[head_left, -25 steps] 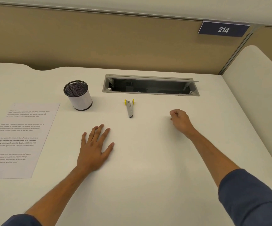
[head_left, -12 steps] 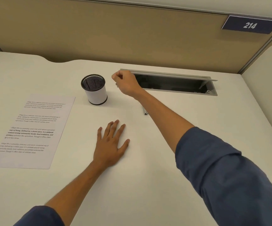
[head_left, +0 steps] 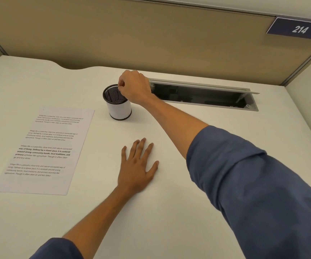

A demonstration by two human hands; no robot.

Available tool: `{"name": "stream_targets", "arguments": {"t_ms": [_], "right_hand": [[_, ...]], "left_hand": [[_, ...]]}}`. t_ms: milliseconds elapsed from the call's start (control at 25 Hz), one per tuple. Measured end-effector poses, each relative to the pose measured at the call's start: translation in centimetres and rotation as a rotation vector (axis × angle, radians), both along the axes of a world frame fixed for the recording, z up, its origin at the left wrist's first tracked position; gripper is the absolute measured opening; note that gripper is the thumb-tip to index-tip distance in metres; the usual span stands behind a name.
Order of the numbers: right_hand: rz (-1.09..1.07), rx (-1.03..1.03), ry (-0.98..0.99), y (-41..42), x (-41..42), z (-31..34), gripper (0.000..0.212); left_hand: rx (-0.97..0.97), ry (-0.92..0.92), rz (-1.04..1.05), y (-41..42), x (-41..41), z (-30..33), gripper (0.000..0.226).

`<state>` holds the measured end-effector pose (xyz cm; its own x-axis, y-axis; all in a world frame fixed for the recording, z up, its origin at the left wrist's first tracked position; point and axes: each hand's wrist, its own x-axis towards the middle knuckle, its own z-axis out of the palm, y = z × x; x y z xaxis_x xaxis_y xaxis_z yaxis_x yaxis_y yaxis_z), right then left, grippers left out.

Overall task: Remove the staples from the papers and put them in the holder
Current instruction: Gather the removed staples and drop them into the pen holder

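Right hand (head_left: 135, 86): fingertips pinched over the holder's mouth; the staple is too small to see.
Holder (head_left: 117, 103): upper middle, upright.
Left hand (head_left: 137, 167): flat on the tabletop (head_left: 169, 212).
Paper (head_left: 42, 148): left, lying loose.
Progress: probably near the end.

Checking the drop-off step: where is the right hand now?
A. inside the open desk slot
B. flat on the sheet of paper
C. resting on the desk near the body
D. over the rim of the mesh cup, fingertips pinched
D: the right hand sits over the cup rim, fingertips pinched together.
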<state>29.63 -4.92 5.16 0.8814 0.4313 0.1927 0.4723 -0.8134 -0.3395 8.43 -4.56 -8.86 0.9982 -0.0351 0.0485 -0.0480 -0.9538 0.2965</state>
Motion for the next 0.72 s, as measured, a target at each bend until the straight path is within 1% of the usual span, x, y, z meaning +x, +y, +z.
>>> {"name": "stream_targets", "arguments": {"t_ms": [200,320,400,520,640,720], "right_hand": [[0.002,0.000,0.026,0.2,-0.6,0.2,0.017],[0.023,-0.028,-0.009,0.2,-1.2,-0.1,0.018],[0.012,0.025,-0.034,0.3,-1.6,-0.1,0.020],[-0.009,0.100,-0.017,0.2,-2.3,-0.2,0.023],[-0.051,0.157,-0.032,-0.6,-3.2,-0.4,0.016],[-0.060,0.237,-0.040,-1.1,-3.9,-0.5,0.008]], "left_hand": [[0.008,-0.002,-0.006,0.1,0.1,-0.2,0.067],[0.001,0.001,-0.006,0.0,0.1,-0.2,0.067],[-0.003,-0.002,-0.007,0.0,0.1,-0.2,0.068],[-0.008,-0.009,-0.011,0.0,0.1,-0.1,0.069],[0.005,-0.010,-0.008,0.0,0.1,-0.2,0.067],[0.005,-0.002,-0.010,0.0,0.1,-0.2,0.066]]}}
